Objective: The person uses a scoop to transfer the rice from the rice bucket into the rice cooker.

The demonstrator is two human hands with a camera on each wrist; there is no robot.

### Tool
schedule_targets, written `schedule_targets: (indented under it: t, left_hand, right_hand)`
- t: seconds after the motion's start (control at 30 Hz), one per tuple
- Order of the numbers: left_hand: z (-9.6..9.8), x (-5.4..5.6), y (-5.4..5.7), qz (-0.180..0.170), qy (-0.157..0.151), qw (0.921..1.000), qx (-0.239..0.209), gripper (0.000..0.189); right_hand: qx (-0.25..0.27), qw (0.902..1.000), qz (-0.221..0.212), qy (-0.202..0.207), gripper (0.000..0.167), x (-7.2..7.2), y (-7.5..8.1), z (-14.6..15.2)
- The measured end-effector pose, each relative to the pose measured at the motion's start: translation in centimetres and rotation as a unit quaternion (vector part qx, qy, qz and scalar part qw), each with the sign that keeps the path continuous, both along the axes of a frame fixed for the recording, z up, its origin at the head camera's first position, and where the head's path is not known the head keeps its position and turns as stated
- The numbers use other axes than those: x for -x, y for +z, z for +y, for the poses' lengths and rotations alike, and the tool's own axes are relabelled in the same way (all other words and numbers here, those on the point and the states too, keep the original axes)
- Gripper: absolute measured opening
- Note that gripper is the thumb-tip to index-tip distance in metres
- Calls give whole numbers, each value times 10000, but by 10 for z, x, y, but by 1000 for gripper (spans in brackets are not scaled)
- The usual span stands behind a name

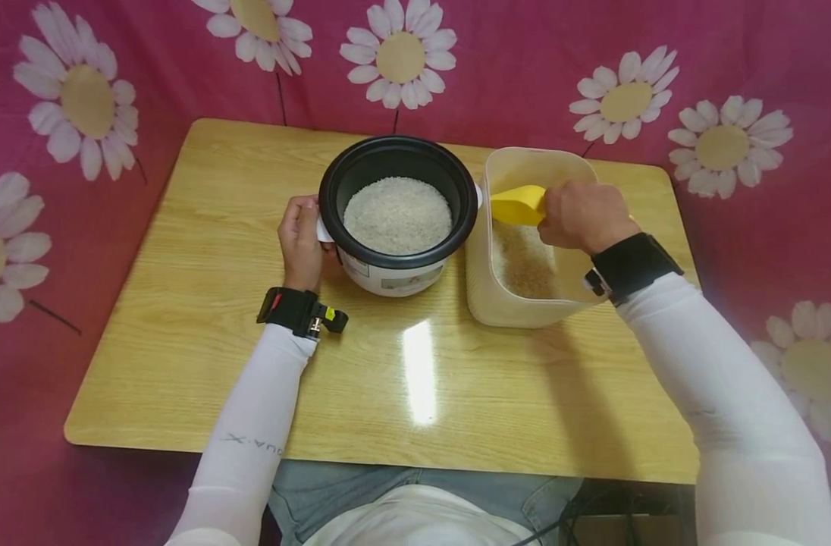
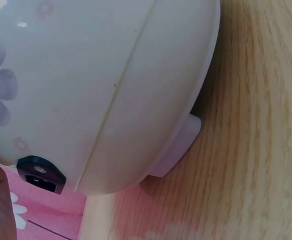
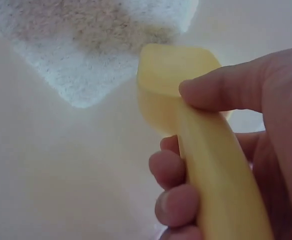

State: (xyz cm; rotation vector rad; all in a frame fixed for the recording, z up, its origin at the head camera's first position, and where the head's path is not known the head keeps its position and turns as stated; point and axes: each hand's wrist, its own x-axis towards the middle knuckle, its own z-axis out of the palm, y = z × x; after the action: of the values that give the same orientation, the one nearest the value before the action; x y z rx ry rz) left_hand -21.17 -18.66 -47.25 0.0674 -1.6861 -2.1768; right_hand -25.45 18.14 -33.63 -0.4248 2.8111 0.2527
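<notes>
In the head view a white rice cooker point(image 1: 364, 277) with a dark inner pot holds white rice point(image 1: 397, 216). My left hand point(image 1: 301, 243) grips the side handle point(image 1: 324, 232) of the cooker, its fingers partly hidden below the rim. Beside the cooker stands a cream plastic bin point(image 1: 480, 280) with more rice point(image 1: 525, 262) at its bottom. Over the bin my right hand point(image 1: 586, 216) holds a yellow scoop point(image 1: 518, 205). The right wrist view shows the thumb pressed on top of the scoop's handle point(image 3: 221, 175) and fingers curled beneath; the inside of its bowl is hidden there.
Both containers stand on a wooden table point(image 1: 217, 341), the bin close against the cooker's right side. A pink cloth point(image 1: 497, 68) with daisies hangs behind and beside the table. In the left wrist view, a dark power socket point(image 2: 41, 175) shows on the cooker's wall.
</notes>
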Motion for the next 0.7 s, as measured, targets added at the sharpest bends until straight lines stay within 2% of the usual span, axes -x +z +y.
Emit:
schedule_targets:
  t: [0.13,0.27,0.4,0.6,0.7]
  left_hand:
    - [1,0,0,-27,2,10000,14,21]
    - [3,-1,0,-62,-71,9999,-75,19]
    - [3,-1,-1,-50,-84,9999,-74,20]
    - [2,-2,0,-20,-44,10000,40,20]
    - [1,-2,0,-43,-61,10000,22,20]
  right_hand:
    - [87,9997,26,-243,24,-2,-4,2]
    - [155,9995,-75,-255,24,-2,-12,5]
    - [228,9997,-17,-110,26,-1,-20,7]
    - [254,9991,152,314,25,1,-29,4]
    - [252,9991,148,311,24,0,-30,3]
